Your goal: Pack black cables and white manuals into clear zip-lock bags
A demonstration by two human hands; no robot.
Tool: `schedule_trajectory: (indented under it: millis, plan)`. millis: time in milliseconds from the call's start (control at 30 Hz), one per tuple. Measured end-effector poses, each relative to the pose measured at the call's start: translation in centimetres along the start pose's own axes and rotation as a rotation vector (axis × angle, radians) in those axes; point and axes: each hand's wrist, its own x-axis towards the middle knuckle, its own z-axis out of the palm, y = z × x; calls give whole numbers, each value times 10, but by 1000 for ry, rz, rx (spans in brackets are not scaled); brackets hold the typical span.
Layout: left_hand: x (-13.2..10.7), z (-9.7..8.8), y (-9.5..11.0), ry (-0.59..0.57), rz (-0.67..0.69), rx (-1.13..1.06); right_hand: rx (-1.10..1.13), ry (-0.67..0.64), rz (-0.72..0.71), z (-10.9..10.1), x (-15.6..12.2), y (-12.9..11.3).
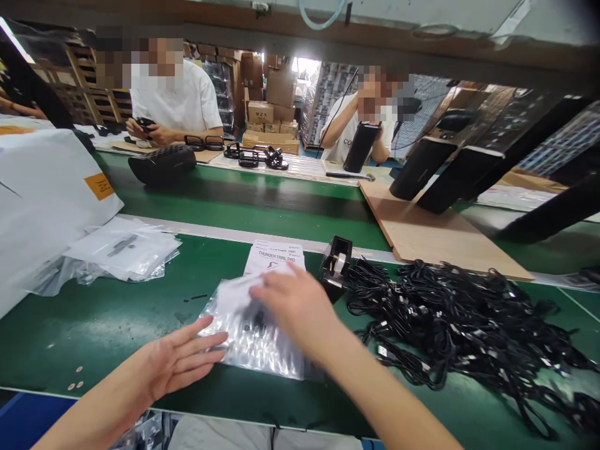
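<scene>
Forearms nearest, my left hand is wide at the clear bag's edge, my right hand over it (gripping? I cannot tell).

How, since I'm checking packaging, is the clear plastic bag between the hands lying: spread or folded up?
Spread: the clear plastic bag shows a broad surface across the green tabletop beneath the right hand.

Left hand extends straight-fingered, right hand palm-down.
</scene>
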Motion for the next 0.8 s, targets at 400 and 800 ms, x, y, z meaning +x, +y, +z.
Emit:
schedule_trajectory:
  millis: [400,800]
  plan:
    - [41,93,-3,-179,56,374,1172,210,1037,30,-146,5]
    - [64,132,-16,21,312,1240,1141,436,1214,20,-175,15]
